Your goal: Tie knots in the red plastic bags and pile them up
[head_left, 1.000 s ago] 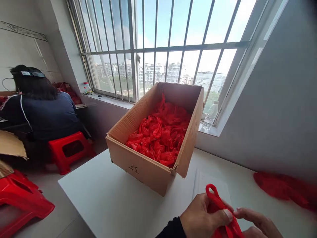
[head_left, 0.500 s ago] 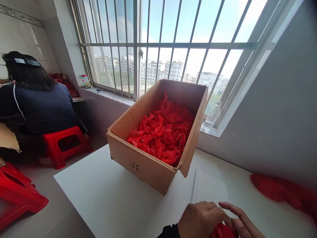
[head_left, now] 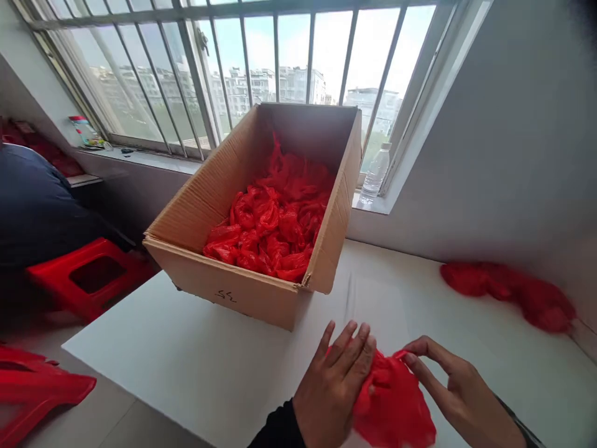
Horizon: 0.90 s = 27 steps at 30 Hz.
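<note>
A red plastic bag (head_left: 396,404) lies on the white table at the near edge of my view. Flat across its left side rests my left hand (head_left: 336,386), fingers stretched out. On the other side, my right hand (head_left: 452,382) pinches a gathered bit at the bag's top between thumb and forefinger. Beyond both hands stands an open cardboard box (head_left: 252,292), with several crumpled red plastic bags (head_left: 268,230) inside. What the near bag contains, if anything, is hidden.
Another red bundle (head_left: 508,289) lies against the wall on the right of the white table (head_left: 196,354). A clear bottle (head_left: 375,174) stands on the sill by the barred window. At left, a person (head_left: 41,211) sits on a red stool (head_left: 93,274).
The view has turned down and to the right. My hands, close together before, are now apart: the left has flattened onto the red bag, which shows more fully, while the right pinches its top.
</note>
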Each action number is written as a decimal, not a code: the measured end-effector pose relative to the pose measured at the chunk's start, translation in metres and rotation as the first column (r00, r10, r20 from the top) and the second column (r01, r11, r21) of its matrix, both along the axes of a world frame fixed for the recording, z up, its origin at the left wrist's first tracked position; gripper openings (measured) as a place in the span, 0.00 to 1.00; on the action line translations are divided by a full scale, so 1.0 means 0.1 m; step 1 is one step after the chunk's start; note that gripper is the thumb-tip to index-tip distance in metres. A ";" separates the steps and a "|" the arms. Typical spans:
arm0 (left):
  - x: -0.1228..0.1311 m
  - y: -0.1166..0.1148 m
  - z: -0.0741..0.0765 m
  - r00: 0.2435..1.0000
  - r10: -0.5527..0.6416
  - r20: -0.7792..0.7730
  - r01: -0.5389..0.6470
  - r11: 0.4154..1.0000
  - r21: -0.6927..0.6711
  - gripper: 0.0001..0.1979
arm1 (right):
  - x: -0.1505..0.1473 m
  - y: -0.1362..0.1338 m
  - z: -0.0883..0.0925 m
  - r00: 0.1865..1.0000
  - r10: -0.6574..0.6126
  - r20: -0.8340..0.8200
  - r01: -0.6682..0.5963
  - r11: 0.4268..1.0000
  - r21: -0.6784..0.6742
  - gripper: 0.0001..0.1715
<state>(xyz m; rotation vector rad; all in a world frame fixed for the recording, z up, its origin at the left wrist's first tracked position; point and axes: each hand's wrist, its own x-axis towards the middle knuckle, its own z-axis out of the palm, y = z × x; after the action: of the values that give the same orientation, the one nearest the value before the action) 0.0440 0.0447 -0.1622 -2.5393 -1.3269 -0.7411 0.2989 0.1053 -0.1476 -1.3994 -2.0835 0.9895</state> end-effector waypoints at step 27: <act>0.33 0.00 -0.59 0.995 -0.093 -0.024 0.074 0.898 -0.435 0.30 | -0.35 -0.58 -1.03 0.998 -0.028 0.050 0.014 0.962 0.271 0.20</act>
<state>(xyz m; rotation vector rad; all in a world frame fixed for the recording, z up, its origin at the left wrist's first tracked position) 0.0766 0.0445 -0.2210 -2.9499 -1.5193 -0.4332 0.2639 0.0468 -0.2506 -1.3158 -2.1426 0.6342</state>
